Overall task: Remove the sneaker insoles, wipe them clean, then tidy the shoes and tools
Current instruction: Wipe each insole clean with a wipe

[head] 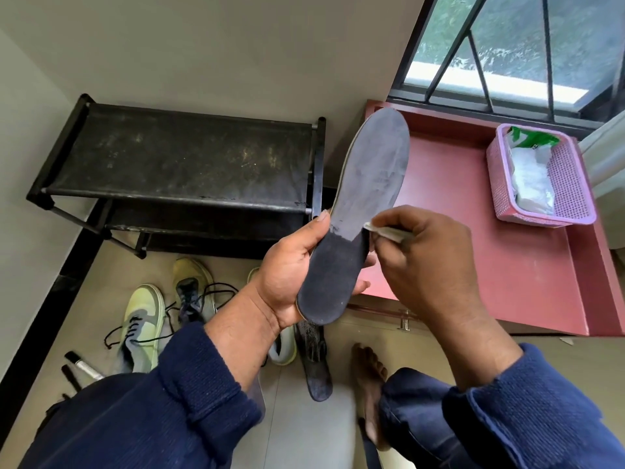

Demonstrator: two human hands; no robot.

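My left hand grips the heel end of a dark navy insole, held up with the toe pointing away. The heel half looks darker than the dusty grey front half. My right hand pinches a folded white wipe against the insole's right edge at mid-length. A second dark insole lies on the tiled floor below. Yellow-green sneakers with loose black laces sit on the floor, one at left and another beside it; a further one is mostly hidden by my left wrist.
A black shoe rack stands against the wall. A red low cabinet at right carries a pink basket with packets of wipes. A window with bars is above. A black-capped tube lies at left. My bare foot rests on the tiles.
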